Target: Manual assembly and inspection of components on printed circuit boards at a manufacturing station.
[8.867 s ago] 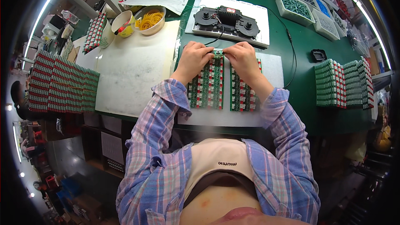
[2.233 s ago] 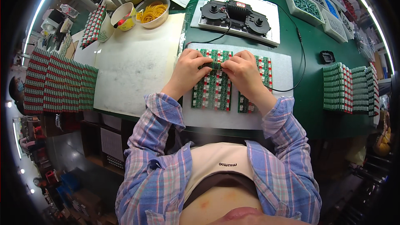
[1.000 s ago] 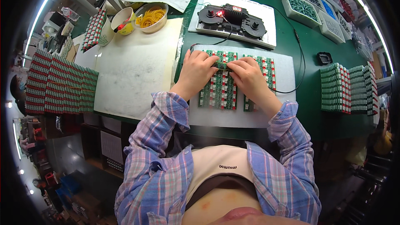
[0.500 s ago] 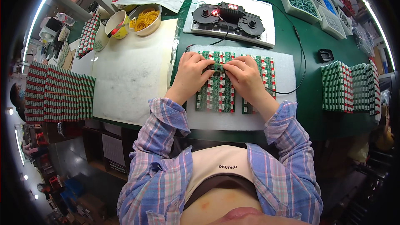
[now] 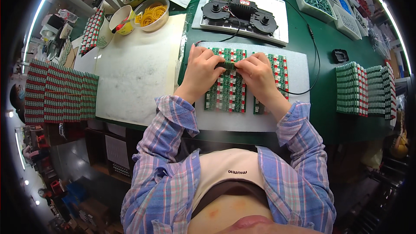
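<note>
Two panels of small green circuit boards (image 5: pixel 227 93) with red and white parts lie side by side on a white foam pad (image 5: pixel 299 78) in front of me. My left hand (image 5: pixel 203 70) and my right hand (image 5: pixel 256 74) rest on the left panel, fingertips meeting at one small dark part (image 5: pixel 229 66) near its far end. Both hands pinch at that spot. The right panel (image 5: pixel 277 67) is partly hidden under my right wrist.
A black device with two round reels (image 5: pixel 239 11) sits on a white tray beyond the pad, its cable running right. Stacked boards stand at left (image 5: pixel 56 93) and right (image 5: pixel 364 89). A bowl of yellow rubber bands (image 5: pixel 152 14), a cup (image 5: pixel 121 19) and bins of parts (image 5: pixel 318 0) lie farther back.
The view has shifted slightly. My hands have stayed on the left panel, with the fingertips now drawn closer together near its far end.
</note>
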`<state>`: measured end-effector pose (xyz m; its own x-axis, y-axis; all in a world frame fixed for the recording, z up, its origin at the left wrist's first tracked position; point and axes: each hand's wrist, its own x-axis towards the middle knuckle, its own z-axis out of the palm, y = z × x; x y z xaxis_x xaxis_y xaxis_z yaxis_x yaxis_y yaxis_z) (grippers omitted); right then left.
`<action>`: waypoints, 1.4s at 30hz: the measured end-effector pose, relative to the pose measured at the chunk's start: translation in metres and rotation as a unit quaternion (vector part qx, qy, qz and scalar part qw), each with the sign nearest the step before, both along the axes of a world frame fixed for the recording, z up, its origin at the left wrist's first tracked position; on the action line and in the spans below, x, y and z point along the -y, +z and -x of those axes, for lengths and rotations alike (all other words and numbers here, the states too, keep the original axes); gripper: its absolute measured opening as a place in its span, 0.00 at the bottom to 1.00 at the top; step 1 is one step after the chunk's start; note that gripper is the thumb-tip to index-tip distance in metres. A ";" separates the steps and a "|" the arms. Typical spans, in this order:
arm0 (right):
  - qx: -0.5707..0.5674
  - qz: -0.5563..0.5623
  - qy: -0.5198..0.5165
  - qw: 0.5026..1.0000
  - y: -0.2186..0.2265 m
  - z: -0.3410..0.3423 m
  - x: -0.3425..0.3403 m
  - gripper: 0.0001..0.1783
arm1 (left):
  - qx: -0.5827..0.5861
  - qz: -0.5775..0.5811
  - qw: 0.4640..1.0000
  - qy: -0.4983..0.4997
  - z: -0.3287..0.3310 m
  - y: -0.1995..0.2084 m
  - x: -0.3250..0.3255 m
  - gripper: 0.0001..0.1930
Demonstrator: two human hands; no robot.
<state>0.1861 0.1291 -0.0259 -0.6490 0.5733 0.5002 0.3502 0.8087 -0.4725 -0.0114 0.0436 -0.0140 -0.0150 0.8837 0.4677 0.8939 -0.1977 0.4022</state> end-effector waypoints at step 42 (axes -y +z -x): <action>0.103 -0.087 0.040 0.990 0.018 -0.007 0.021 0.16 | 0.101 0.083 0.982 0.139 0.036 0.017 0.011 0.14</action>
